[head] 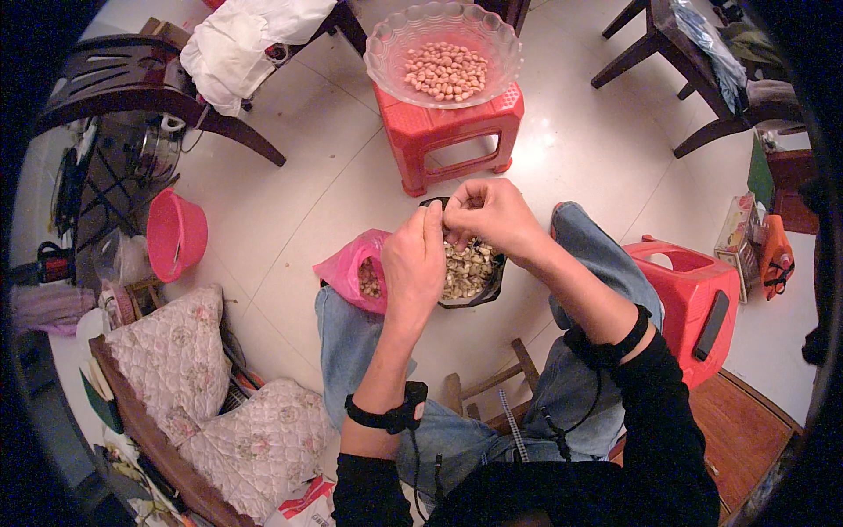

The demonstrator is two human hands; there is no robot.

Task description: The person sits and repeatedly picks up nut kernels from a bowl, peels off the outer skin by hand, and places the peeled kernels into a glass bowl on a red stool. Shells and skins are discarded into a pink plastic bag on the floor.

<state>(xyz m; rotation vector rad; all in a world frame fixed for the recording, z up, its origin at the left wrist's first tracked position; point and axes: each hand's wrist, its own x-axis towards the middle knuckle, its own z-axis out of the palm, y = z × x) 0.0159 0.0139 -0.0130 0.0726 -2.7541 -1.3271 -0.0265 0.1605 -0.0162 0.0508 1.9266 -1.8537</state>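
My left hand [415,263] and my right hand [490,214] meet at the fingertips, thumbs and forefingers pinched close together. Whatever may be between them is hidden by the fingers. Under the hands lies a black plastic bag [495,290], its mouth spread wide, holding many broken peanut shells [464,280]. A pink plastic bag [349,263] with unshelled peanuts [370,280] rests just left of my left hand, partly covered by it. Beyond the hands, a scalloped clear bowl [388,46] of shelled peanuts [448,71] stands on a red plastic stool [454,141].
A second red stool [698,296] is at my right, bearing a dark flat object [711,326]. To the left are a pink basin [176,234] and quilted floral cushions [178,356]. Dark wooden chairs [698,62] stand farther off. A wooden frame [494,379] shows between my legs.
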